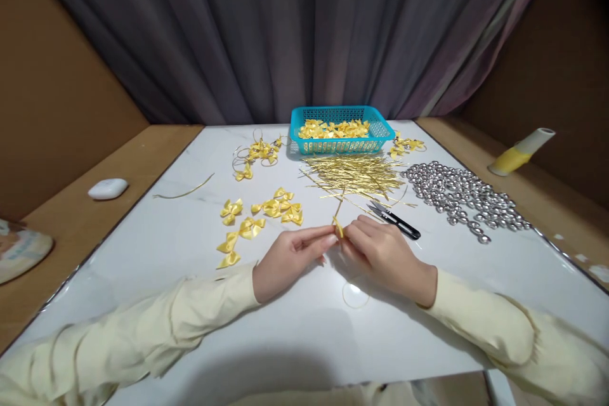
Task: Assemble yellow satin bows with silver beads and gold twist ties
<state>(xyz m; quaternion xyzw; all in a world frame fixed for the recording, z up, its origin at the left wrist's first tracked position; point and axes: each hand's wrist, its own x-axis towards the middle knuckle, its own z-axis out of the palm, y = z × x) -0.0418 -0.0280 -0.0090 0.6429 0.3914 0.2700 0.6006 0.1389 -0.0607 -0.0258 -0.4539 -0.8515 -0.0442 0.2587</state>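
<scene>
Over the middle of the table my hands meet at a small yellow ribbon bow (338,226), seen edge-on. My left hand (295,261) is closed in a pinch at the bow's left side. From the other side, the closed fingers of my right hand (384,250) grip the bow too, partly hidden behind the knuckles. A gold wire tie (340,203) sticks up from the bow, away from me. Below my hands a thin gold ring-shaped loop (356,306) shows on the tabletop. Just beyond my right hand lie black-handled thread snips (403,224).
A blue basket (343,147) of yellow bows stands at the back, behind a pile of gold wire ties (356,174). Silver beads (464,195) spread at right. Loose bows (252,227) lie left, with wired bows (262,151) behind. A white case (108,189) sits far left.
</scene>
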